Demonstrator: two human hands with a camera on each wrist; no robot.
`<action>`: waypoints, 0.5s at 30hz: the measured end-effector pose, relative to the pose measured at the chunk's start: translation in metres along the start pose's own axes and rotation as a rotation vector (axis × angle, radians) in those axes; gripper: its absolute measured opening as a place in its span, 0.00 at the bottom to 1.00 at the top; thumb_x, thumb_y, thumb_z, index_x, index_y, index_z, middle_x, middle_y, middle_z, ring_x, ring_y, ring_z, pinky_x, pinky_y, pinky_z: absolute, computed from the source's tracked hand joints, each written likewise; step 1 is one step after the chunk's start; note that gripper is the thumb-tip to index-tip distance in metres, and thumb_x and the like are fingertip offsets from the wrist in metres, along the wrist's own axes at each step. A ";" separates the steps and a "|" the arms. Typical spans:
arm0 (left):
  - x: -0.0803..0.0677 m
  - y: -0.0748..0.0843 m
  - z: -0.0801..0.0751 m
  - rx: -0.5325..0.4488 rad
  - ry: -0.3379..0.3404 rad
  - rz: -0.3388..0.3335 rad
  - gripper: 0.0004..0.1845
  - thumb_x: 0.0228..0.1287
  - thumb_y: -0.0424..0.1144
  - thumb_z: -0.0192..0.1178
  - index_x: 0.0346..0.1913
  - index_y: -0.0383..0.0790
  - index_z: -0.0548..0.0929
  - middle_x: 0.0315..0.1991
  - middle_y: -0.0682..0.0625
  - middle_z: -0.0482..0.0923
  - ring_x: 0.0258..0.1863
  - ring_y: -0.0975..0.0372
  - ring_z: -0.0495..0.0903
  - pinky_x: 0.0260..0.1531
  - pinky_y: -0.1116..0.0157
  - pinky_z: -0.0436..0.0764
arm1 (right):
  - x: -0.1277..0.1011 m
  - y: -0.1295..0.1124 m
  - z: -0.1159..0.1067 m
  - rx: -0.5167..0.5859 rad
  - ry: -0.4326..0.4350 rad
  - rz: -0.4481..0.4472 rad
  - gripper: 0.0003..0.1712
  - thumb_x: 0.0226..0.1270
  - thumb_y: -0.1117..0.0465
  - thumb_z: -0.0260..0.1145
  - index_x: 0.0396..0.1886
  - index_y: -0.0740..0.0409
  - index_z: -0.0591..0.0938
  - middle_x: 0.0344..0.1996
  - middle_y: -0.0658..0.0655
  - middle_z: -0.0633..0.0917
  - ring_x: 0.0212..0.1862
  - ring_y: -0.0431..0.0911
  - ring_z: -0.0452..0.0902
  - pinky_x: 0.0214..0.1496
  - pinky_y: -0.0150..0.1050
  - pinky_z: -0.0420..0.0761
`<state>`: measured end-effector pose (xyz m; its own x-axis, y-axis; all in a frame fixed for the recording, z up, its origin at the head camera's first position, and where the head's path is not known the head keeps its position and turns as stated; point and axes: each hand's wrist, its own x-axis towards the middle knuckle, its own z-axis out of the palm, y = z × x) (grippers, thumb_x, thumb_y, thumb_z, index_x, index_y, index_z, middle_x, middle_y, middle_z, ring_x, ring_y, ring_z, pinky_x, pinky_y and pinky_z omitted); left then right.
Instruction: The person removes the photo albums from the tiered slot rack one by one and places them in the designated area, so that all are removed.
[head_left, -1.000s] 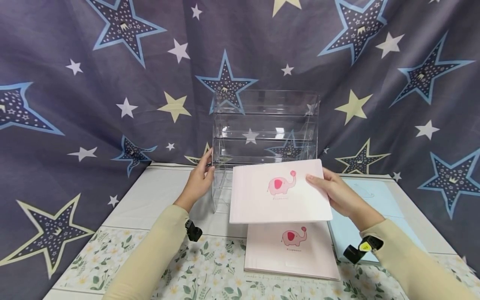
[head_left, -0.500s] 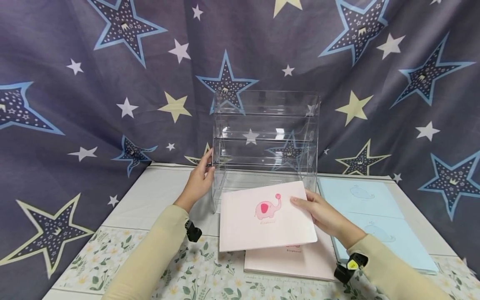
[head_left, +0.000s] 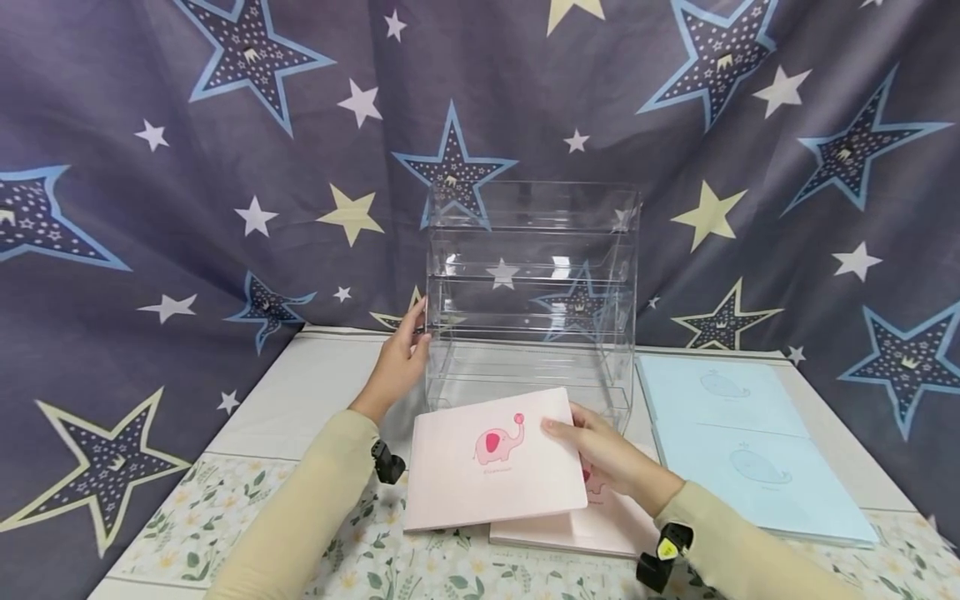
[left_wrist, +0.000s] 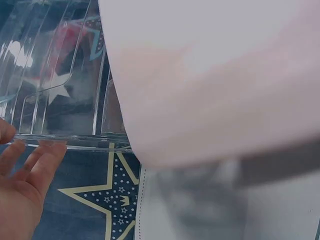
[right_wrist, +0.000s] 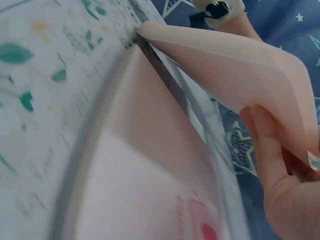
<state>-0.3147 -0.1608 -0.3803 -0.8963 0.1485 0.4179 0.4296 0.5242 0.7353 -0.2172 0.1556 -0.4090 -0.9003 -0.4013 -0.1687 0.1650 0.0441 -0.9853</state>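
A pink notebook [head_left: 495, 467] with an elephant printed on its cover is held tilted in front of the rack. My right hand [head_left: 607, 454] pinches its right edge, thumb on the cover and fingers [right_wrist: 267, 145] behind. Under it lies a second pink notebook [head_left: 600, 533], partly covered, its elephant print showing in the right wrist view. At the left side of a clear acrylic rack [head_left: 532, 271], my left hand [head_left: 397, 358] touches the side panel with nearly straight fingers [left_wrist: 47, 162]. The held notebook blurs across much of the left wrist view.
Light blue whale notebooks [head_left: 757, 471] lie in two overlapping piles right of the rack. A floral cloth [head_left: 247, 533] covers the front of the table. Behind stands a dark curtain [head_left: 315, 167] with stars. The rack has several see-through tiers.
My right hand has brought the pink notebook down and leftward from before the rack's lower tiers, uncovering the bottom tier and the blue notebooks. My left hand has stayed at the rack's side.
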 end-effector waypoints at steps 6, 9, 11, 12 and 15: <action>0.000 0.000 0.002 0.002 -0.005 -0.009 0.33 0.79 0.33 0.48 0.81 0.48 0.51 0.73 0.36 0.62 0.62 0.43 0.74 0.60 0.47 0.76 | 0.006 0.011 0.019 0.054 -0.053 -0.003 0.31 0.77 0.55 0.59 0.70 0.69 0.64 0.44 0.59 0.84 0.40 0.47 0.84 0.40 0.42 0.87; 0.000 0.000 0.001 0.002 -0.017 -0.008 0.33 0.80 0.34 0.48 0.81 0.48 0.50 0.73 0.36 0.61 0.62 0.42 0.73 0.60 0.46 0.76 | 0.009 0.015 0.029 0.047 -0.055 -0.007 0.31 0.78 0.55 0.59 0.70 0.70 0.64 0.45 0.58 0.83 0.41 0.45 0.83 0.42 0.40 0.86; 0.001 0.001 0.001 0.000 -0.020 -0.006 0.33 0.80 0.34 0.48 0.81 0.48 0.50 0.73 0.35 0.61 0.62 0.42 0.73 0.60 0.46 0.76 | 0.012 0.017 0.036 0.001 -0.043 -0.021 0.31 0.78 0.54 0.58 0.68 0.71 0.66 0.42 0.57 0.84 0.38 0.43 0.82 0.37 0.35 0.83; 0.001 0.001 0.001 0.001 -0.019 -0.006 0.33 0.80 0.34 0.47 0.81 0.47 0.50 0.73 0.35 0.61 0.62 0.42 0.73 0.60 0.46 0.76 | 0.013 0.018 0.039 -0.022 -0.043 -0.031 0.30 0.78 0.53 0.58 0.68 0.71 0.66 0.40 0.56 0.85 0.36 0.42 0.81 0.35 0.33 0.82; 0.001 0.001 0.002 -0.004 -0.007 -0.013 0.33 0.79 0.34 0.48 0.81 0.48 0.51 0.72 0.35 0.62 0.62 0.42 0.74 0.60 0.46 0.76 | 0.017 0.022 0.048 0.009 -0.075 -0.046 0.28 0.79 0.55 0.57 0.66 0.72 0.67 0.40 0.56 0.85 0.36 0.41 0.81 0.35 0.33 0.82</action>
<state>-0.3154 -0.1586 -0.3803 -0.9026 0.1473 0.4046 0.4183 0.5224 0.7430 -0.2100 0.1059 -0.4326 -0.8743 -0.4702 -0.1204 0.1279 0.0162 -0.9917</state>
